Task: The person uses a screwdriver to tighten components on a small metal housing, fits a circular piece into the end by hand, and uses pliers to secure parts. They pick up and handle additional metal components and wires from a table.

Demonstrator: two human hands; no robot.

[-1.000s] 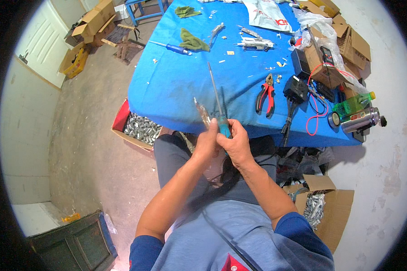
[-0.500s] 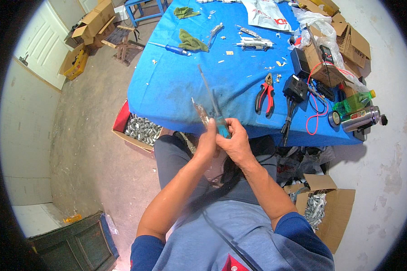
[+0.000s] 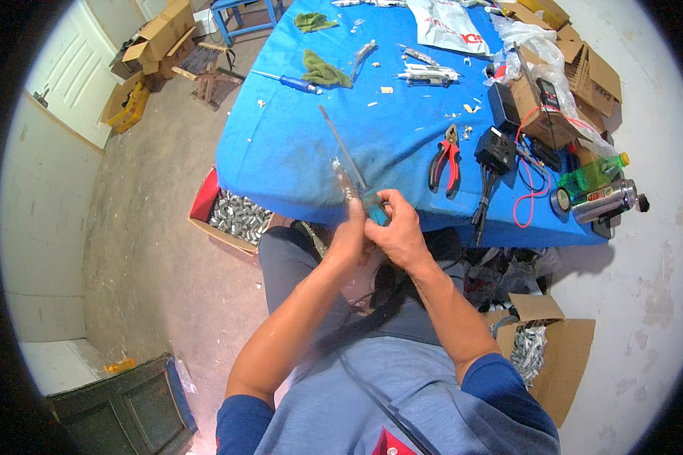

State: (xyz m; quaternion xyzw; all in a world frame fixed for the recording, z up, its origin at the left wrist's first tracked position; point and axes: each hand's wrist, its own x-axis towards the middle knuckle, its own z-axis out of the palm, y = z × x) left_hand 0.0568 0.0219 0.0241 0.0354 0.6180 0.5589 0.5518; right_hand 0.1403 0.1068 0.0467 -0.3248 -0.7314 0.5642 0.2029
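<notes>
At the near edge of the blue cloth-covered table, two bare hands hold a screwdriver and a slender piece.
The right hand is clamped around the turquoise handle; the left hand pinches the brownish, rough-looking piece beside the shaft. Compared with one second ago, the thin straight metal shaft leans more leftward.

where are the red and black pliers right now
In the head view, the pliers lie on the blue cloth, beyond and right of the right hand, just left of the black box.
</notes>
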